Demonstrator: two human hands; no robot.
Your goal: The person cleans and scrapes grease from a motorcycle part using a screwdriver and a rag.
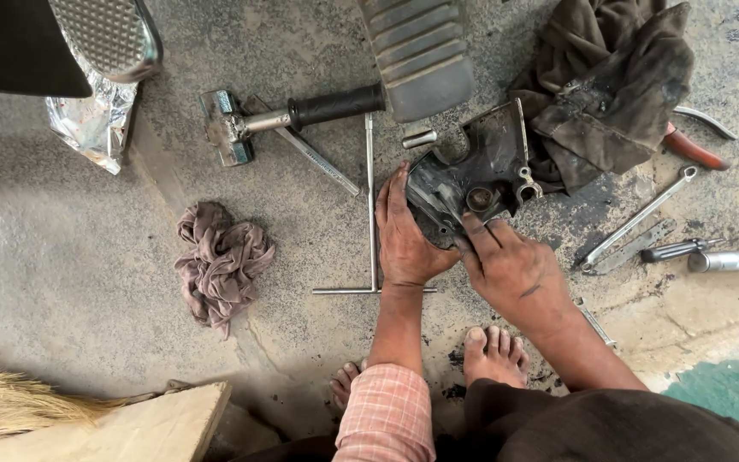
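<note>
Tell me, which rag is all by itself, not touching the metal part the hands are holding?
The small pinkish-brown rag, crumpled alone on the floor beside the left hand. The big dark greasy rag lies against the metal part.

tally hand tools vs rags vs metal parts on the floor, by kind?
Hand tools: 7 (hammer, T-wrench, flat bar, pliers, spanner, two drivers)
Rags: 2 (mauve rag, dark rag)
Metal parts: 2 (engine cover, small sleeve)
Total: 11
</note>
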